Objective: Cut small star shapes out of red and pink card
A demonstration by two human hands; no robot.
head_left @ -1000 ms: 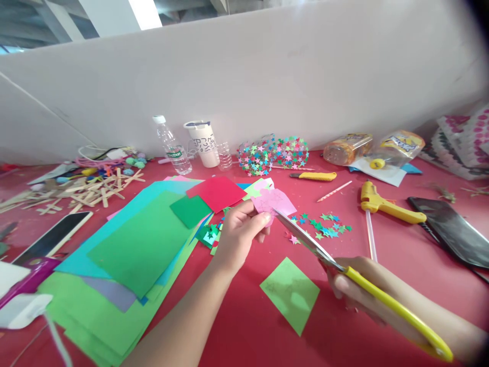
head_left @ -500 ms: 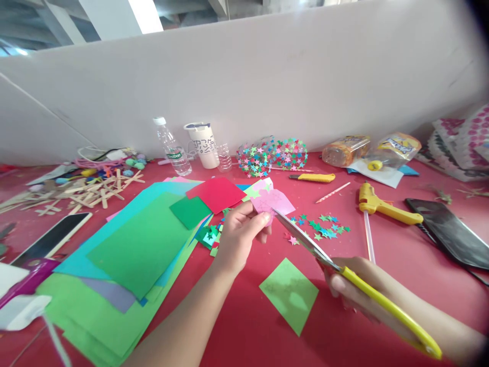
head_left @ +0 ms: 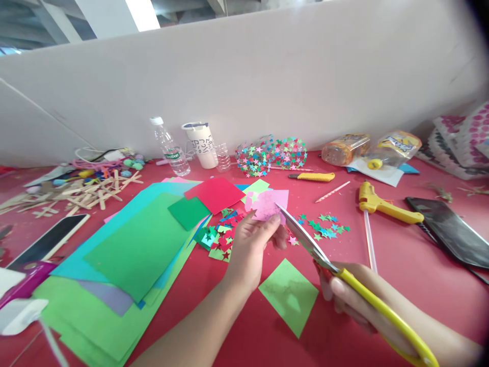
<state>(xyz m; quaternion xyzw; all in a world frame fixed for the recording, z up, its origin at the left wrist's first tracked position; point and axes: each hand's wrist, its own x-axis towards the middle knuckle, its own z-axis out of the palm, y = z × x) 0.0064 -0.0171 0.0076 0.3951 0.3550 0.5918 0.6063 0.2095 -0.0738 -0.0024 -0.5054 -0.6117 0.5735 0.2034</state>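
My left hand [head_left: 257, 237] pinches a piece of pink paper [head_left: 269, 201] that has faint lines drawn on it and a notched left side. Yellow-handled scissors [head_left: 372, 300] are gripped in my right hand [head_left: 351, 293]. Their blade tips meet the right part of the pink paper, close to my left fingertips. A light green paper square [head_left: 289, 295] with dark marks lies on the table below both hands. Small coloured paper stars [head_left: 324, 227] are scattered behind the scissors. Cut scraps [head_left: 219, 237] lie to the left of my left hand.
Stacked coloured sheets [head_left: 137, 244] cover the left of the red table. A water bottle [head_left: 171, 148], a white cup [head_left: 202, 145] and star-covered plastic pieces [head_left: 271, 154] stand along the back. A yellow utility knife [head_left: 313, 177], glue gun [head_left: 385, 204] and black phone [head_left: 451, 229] lie rightward.
My left hand has moved slightly right and turned the pink paper, uncovering more of the scraps. The scissors have shifted a little, with their tips still at the paper.
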